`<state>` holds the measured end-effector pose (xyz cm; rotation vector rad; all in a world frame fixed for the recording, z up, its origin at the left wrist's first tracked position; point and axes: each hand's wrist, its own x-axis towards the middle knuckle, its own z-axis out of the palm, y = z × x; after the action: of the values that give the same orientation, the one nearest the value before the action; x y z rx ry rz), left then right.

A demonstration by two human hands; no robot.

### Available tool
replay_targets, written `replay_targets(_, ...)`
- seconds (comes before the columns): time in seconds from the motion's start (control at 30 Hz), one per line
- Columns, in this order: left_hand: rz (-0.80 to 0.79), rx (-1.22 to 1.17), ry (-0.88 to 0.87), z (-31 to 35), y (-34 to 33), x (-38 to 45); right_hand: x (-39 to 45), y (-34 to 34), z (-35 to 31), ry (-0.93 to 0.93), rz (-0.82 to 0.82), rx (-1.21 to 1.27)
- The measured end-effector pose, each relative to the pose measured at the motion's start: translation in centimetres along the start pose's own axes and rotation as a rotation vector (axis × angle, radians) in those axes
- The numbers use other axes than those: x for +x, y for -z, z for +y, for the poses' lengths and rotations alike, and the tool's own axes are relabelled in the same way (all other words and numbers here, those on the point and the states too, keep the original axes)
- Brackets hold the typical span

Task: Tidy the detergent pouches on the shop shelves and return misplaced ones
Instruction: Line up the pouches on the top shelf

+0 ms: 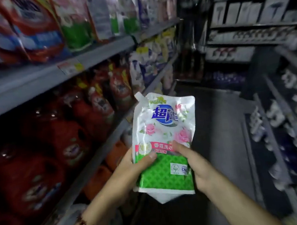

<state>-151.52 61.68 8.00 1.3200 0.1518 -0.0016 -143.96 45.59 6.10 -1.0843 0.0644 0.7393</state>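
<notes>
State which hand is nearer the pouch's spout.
Left. The left hand grips the pouch on its lower left edge, below the spout; the right hand grips the lower right edge, diagonally opposite.

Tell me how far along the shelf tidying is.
Nothing reads as finished. In hand: the white-and-green rose-printed detergent pouch, gripped by the left hand and right hand. Left: shelving it, likely with the matching green-and-white pouches on the upper shelf.

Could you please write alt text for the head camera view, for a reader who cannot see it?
Two hands, left hand and right hand, hold a white-and-green detergent pouch printed with pink roses upright in a dim shop aisle. On the left, shelves carry red bottles and more pouches.
</notes>
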Motion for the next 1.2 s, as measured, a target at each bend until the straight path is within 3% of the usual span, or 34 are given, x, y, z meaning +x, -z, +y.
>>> replay_targets(0.13,-0.009,-0.076,0.227,-4.2,-1.1,-1.0,-3.0,2.7,4.7,-0.129,0.068,0.097)
replay_targets(0.27,-0.068,0.072,0.285,-5.6,-1.6,-2.5,-4.9,3.8,7.7,-0.177,0.16,0.165)
replay_targets(0.57,-0.127,0.312,0.373,-4.6,-3.8,-2.0,-7.0,5.5,9.7,-0.195,0.172,0.358)
replay_targets(0.83,-0.15,0.645,0.164,-5.2,-7.2,-0.1,-4.3,6.2,10.7,-0.184,0.147,0.482)
replay_targets(0.93,-0.088,0.778,0.225,-5.3,-8.0,1.4,-2.2,7.1,10.6,-0.173,0.088,0.529)
replay_targets(1.1,-0.144,0.492,0.239,-5.0,-8.5,4.0,0.0,10.2,7.7,-0.278,0.067,0.509)
replay_targets(1.2,-0.184,0.32,0.238,-5.1,-8.2,4.7,1.4,12.9,5.3,-0.351,0.038,0.366)
